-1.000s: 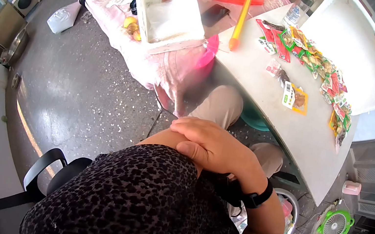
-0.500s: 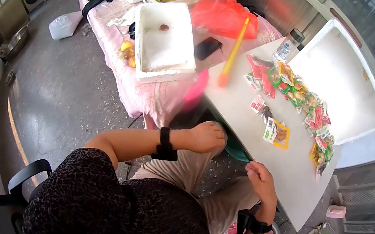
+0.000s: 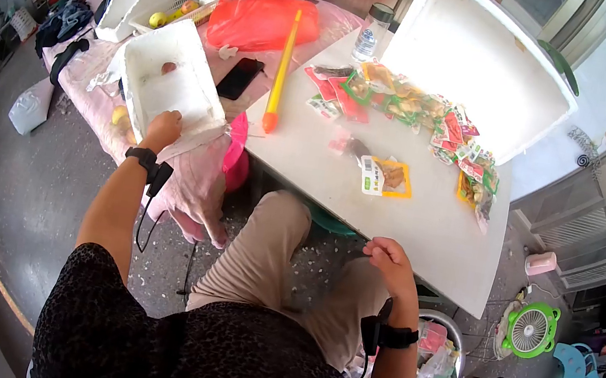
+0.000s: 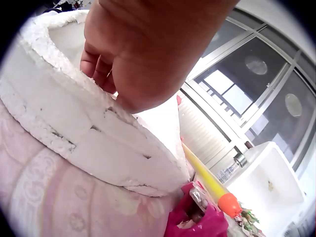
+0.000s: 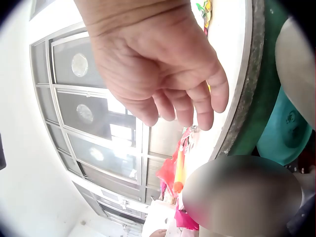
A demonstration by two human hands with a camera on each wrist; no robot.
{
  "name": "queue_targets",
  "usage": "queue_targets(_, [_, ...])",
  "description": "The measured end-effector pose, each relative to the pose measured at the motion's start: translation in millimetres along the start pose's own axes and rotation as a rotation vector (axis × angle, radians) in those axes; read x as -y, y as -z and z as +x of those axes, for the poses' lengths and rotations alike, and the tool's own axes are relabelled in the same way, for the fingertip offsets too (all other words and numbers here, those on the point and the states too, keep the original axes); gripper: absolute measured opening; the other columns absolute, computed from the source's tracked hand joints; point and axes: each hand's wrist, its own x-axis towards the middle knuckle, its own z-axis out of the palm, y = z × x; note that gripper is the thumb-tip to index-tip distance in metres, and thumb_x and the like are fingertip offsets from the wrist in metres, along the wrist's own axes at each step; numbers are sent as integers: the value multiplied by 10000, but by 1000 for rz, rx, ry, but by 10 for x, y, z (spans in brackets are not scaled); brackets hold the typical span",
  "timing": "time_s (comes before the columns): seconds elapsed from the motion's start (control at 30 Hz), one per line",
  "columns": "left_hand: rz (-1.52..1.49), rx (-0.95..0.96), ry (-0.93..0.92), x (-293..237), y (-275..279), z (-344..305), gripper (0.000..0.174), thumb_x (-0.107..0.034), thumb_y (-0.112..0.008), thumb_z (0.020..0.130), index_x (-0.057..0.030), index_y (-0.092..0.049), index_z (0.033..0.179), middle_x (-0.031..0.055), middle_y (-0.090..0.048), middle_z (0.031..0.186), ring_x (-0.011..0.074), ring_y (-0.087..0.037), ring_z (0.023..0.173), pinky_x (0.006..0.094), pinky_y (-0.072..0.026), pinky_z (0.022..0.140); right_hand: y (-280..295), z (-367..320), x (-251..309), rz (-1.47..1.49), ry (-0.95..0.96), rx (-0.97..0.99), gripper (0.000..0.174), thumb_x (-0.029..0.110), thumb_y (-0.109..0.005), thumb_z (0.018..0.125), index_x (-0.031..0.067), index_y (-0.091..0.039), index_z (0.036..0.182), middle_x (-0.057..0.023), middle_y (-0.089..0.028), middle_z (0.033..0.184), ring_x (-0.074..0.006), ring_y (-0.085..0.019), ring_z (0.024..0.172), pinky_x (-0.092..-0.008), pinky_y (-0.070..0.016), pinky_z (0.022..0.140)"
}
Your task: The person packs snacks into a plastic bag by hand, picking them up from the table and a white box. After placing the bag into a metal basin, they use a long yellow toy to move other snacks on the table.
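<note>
My left hand (image 3: 162, 129) is at the near rim of a white foam box (image 3: 201, 120). In the left wrist view its fingers (image 4: 102, 71) curl over the rim to the inner side, while the heel of the hand lies against the outer wall. A small reddish-brown round thing (image 3: 168, 68) lies in the box. My right hand (image 3: 389, 263) hangs by the front edge of the white table (image 3: 309, 150), holding nothing, its fingers loosely bent. Nearest to it on the table is a yellow-and-white snack packet (image 3: 385, 177).
Small snack packets (image 3: 413, 107) lie in a row before a large foam box (image 3: 491, 68) on its side. A bottle (image 3: 372, 32), a long yellow stick (image 3: 284, 66), a phone (image 3: 239, 78) and a red bag (image 3: 263, 20) are further back. A wrapper-filled bin (image 3: 458, 351) stands below right.
The hands were together over the lap a second ago, then parted. My left hand has moved left to the foam box; the right stays by the table edge. The head view has swung right.
</note>
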Motion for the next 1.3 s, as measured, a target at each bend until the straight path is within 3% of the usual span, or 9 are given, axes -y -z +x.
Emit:
queue_targets(0.2, [-42, -190, 70, 12, 93, 137, 218, -196, -408, 760, -6, -513, 785, 213, -549, 792, 377, -519, 772, 447, -407, 680, 43, 69, -12, -73, 20, -12, 245, 127, -491, 810, -22, -489, 1004, -82, -551, 908, -132, -523, 832, -239, -417, 710])
queue_targets(0.43, [-321, -266, -23, -683, 450, -120, 160, -162, -483, 720, -3, -487, 735, 204, -542, 709, 358, -523, 707, 415, -402, 618, -7, 261, -179, -105, 116, 25, 227, 129, -516, 797, -3, -506, 981, -54, -559, 871, -107, -508, 801, -224, -411, 690])
queue_targets(0.6, [39, -377, -101, -603, 250, -77, 122, -138, -490, 724, -19, -464, 723, 170, -517, 725, 378, -499, 708, 460, -396, 626, -155, 301, -233, -168, 128, 55, 223, 127, -526, 793, -2, -508, 974, -47, -558, 858, -99, -498, 788, -229, -413, 690])
queue_targets(0.7, [6, -457, -173, -644, 261, -130, 145, -142, -528, 727, -25, -453, 688, 124, -505, 628, 286, -506, 562, 382, -405, 512, -175, 307, -271, -169, 174, 45, 221, 125, -528, 794, -4, -508, 973, -49, -559, 861, -101, -500, 788, -231, -415, 693])
queue_targets(0.8, [-1014, 68, 152, -600, 289, -6, 194, -155, -578, 731, -58, -430, 651, 39, -448, 541, 134, -417, 436, 263, -339, 405, -214, 273, -291, -125, 148, 39, 220, 120, -531, 793, -6, -508, 972, -51, -561, 864, -103, -505, 790, -228, -416, 699])
queue_targets(0.9, [-1110, 71, 100, -741, 348, -81, 233, -172, -602, 736, -94, -408, 632, -18, -392, 513, 48, -328, 421, 188, -261, 381, -188, 331, -265, -145, 154, 44, 218, 117, -532, 792, -7, -509, 970, -53, -562, 863, -105, -509, 793, -224, -416, 704])
queue_targets(1.0, [-1336, 167, 43, -972, 320, -181, 244, -132, -571, 766, -110, -382, 612, -27, -387, 510, 55, -321, 425, 194, -260, 395, -218, 393, -220, -154, 157, 57, 214, 118, -530, 793, -3, -512, 969, -51, -561, 857, -105, -509, 790, -222, -415, 700])
queue_targets(1.17, [-1165, 91, -273, -1503, 192, -399, 209, -97, -566, 759, -67, -408, 625, -27, -394, 553, 77, -368, 495, 214, -312, 453, -350, 472, -78, -162, 181, 34, 203, 127, -527, 793, 3, -518, 954, -44, -555, 849, -97, -503, 789, -219, -412, 689])
queue_targets(1.3, [-915, 1, -408, -2046, 210, -774, 180, -92, -567, 718, -26, -424, 631, 61, -420, 572, 159, -426, 528, 289, -350, 491, -558, 577, 32, -93, 211, 2, 217, 149, -483, 818, 6, -494, 980, -48, -542, 880, -114, -515, 817, -238, -421, 692])
